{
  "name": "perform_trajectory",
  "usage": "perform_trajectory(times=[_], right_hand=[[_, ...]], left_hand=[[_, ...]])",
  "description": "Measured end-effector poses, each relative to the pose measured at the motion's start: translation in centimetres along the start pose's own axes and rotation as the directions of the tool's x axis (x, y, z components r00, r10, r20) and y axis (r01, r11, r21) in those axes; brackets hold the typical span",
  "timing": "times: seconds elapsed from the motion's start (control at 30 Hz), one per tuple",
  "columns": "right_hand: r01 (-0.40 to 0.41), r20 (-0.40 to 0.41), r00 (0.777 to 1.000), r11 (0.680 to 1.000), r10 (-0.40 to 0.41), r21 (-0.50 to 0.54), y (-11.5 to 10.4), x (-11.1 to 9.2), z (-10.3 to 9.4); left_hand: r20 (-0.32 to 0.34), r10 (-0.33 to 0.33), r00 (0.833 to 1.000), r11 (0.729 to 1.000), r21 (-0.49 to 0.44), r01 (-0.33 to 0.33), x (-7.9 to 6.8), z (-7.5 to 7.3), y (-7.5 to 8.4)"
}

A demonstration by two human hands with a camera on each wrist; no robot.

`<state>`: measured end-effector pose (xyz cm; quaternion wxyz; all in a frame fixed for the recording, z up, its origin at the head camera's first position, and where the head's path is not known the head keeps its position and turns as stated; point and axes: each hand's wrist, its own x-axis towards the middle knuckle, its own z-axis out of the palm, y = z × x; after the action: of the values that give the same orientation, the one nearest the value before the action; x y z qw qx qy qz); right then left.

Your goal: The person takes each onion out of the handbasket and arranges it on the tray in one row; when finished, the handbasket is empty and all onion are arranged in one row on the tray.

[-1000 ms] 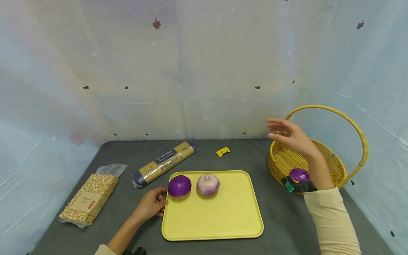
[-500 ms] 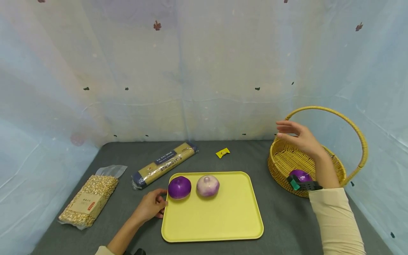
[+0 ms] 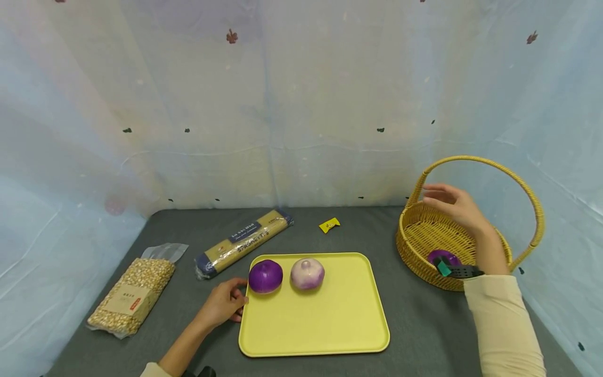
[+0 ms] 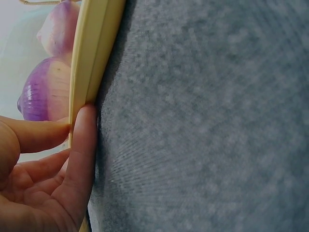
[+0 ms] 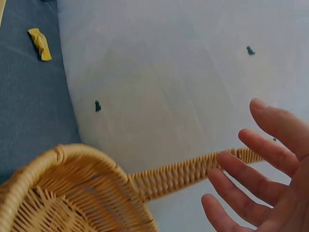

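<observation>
My left hand (image 3: pixel 223 302) pinches the left rim of the yellow tray (image 3: pixel 311 330); in the left wrist view its thumb and a finger lie on either side of the tray's edge (image 4: pixel 89 58). On the tray sit a glossy purple onion (image 3: pixel 266 276) and, to its right, a paler white-and-purple onion (image 3: pixel 307 274). Over the wicker basket (image 3: pixel 406 251) hovers my right hand (image 3: pixel 454 207), fingers spread and holding nothing, close to the handle (image 5: pixel 174 176). Inside the basket lies another purple onion (image 3: pixel 437 255), partly hidden behind the wrist strap.
A spaghetti pack (image 3: pixel 242 243) lies behind the tray's left corner. Farther left is a clear bag of corn kernels (image 3: pixel 134 296). A small yellow wrapped candy (image 3: pixel 329 225) rests near the back edge, before a hanging pale sheet (image 3: pixel 301 104).
My right hand has drifted to the right, farther over the basket and closer to its handle. The left hand, the tray and its onions have stayed put.
</observation>
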<state>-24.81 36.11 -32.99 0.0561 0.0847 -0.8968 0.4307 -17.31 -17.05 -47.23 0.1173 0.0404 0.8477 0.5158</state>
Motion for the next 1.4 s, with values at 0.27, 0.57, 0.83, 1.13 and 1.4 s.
perform_trajectory(times=[0.27, 0.57, 0.83, 1.13, 1.4], right_hand=[[-0.017, 0.013, 1.000, 1.000, 0.016, 0.022, 1.8, -0.2, -0.7], [-0.076, 0.027, 0.997, 0.997, 0.075, 0.018, 3.4, -0.7, -1.3], [-0.171, 0.040, 0.984, 0.984, 0.173, -0.046, 5.2, -1.0, -1.5], [-0.284, 0.136, 0.951, 0.959, 0.278, 0.021, 7.1, -1.9, -1.6], [-0.332, 0.154, 0.934, 0.943, 0.324, 0.028, 8.2, -2.5, -1.6]], left_hand=[[-0.009, -0.007, 1.000, 1.000, 0.007, 0.007, 0.0, 0.1, -0.1], [0.001, 0.010, 1.000, 1.000, 0.010, -0.010, 0.1, 0.0, -0.1], [0.008, 0.006, 1.000, 1.000, 0.001, -0.006, 0.1, 0.0, -0.3], [0.013, 0.022, 1.000, 1.000, 0.004, -0.023, 0.1, -0.1, -0.2], [0.023, 0.033, 0.999, 0.999, 0.002, -0.033, 0.0, -0.2, -0.2]])
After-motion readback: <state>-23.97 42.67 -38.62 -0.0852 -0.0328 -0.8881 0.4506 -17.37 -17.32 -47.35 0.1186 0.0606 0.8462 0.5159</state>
